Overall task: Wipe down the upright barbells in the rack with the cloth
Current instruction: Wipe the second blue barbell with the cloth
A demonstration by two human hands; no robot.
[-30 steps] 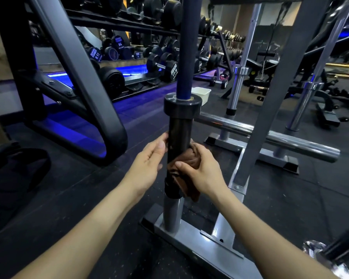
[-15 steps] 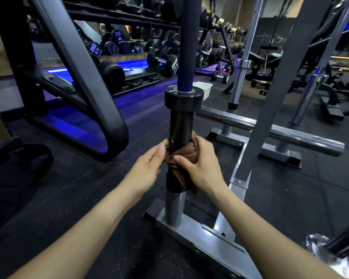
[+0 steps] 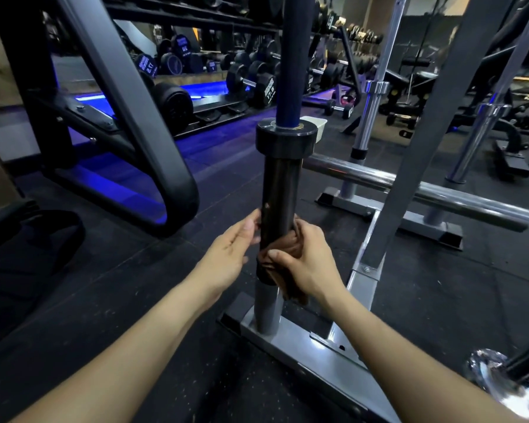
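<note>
Standing on dark speckled rubber flooring in a dim gym lit by blue strips, we face a grey steel rack base. Behind it, round black dumbbells line a shelf, and a polished chrome bar lies crosswise. Our upright barbell sits in the rack's socket, its glossy black cylindrical sleeve under a thick collar, with a matte blue shaft above. Our right hand clamps a crumpled brown cloth around the sleeve's lower part. Our left hand touches the sleeve's opposite side, fingers nearly straight.
</note>
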